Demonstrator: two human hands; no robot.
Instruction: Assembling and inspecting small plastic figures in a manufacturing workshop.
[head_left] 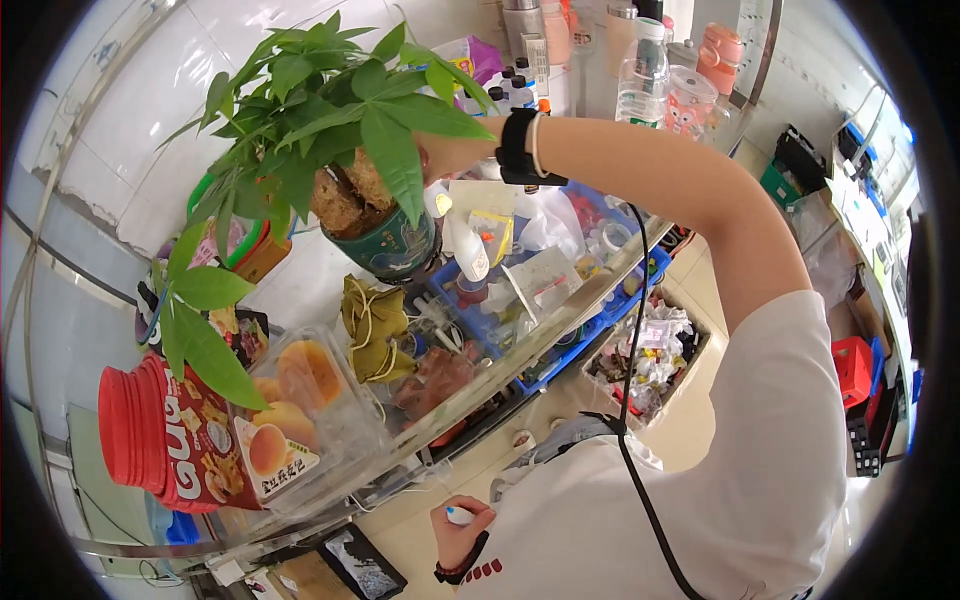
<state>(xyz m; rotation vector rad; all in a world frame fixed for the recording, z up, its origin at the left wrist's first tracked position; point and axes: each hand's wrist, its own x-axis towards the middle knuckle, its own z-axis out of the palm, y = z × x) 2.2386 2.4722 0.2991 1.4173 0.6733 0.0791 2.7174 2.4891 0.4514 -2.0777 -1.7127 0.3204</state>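
Potted plant (330, 150) is sitting near a white bottle (466, 246).
Its leaves (392, 160) are partly covering the right hand (455, 155), its grip impossible to tell; the left hand (462, 538) is holding a small white object (460, 516), half-fisted.

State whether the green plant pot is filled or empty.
The green pot is filled: brown material and a leafy plant show at its mouth.

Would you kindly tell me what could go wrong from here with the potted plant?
The right hand is partly hidden by the leaves, so a blind push might tear them or tip the pot. If the pot tipped, it could knock the white bottle close beside it. The black cord hangs in front of the white shirt and might snag.
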